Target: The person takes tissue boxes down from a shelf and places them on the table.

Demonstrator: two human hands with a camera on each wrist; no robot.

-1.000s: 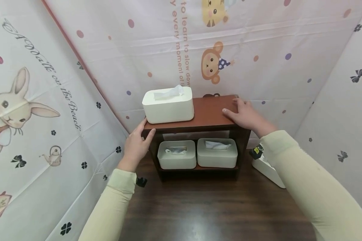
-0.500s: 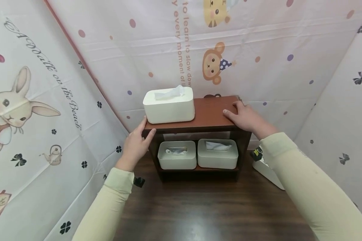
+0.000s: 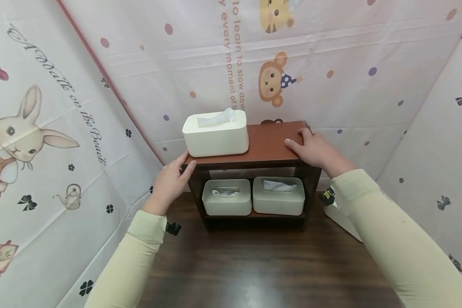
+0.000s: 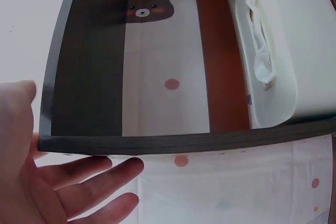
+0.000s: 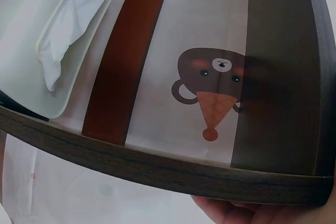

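A low brown shelf (image 3: pixel 267 139) stands against the back wall. On its top board, a cream tissue box (image 3: pixel 217 143) sits at the left end with a tissue poking out. My left hand (image 3: pixel 168 186) is at the shelf's left front corner, thumb by the front edge; in the left wrist view its fingers (image 4: pixel 100 187) extend along the outside of the side panel. At the right end my right hand (image 3: pixel 313 147) holds the shelf, thumb on the top board and fingers over the side edge. The right wrist view shows part of those fingers (image 5: pixel 247 212) outside the panel.
Two more tissue boxes, a left one (image 3: pixel 226 204) and a right one (image 3: pixel 278 202), sit side by side on the lower board. Another box (image 3: pixel 340 220) lies on the dark floor (image 3: pixel 250 265) at right, partly behind my right arm. Printed cloth walls (image 3: pixel 200 42) surround the shelf.
My left wrist and forearm have shifted slightly to the left, and the left thumb has edged up along the shelf's front edge. The right hand and the tissue boxes stay put.
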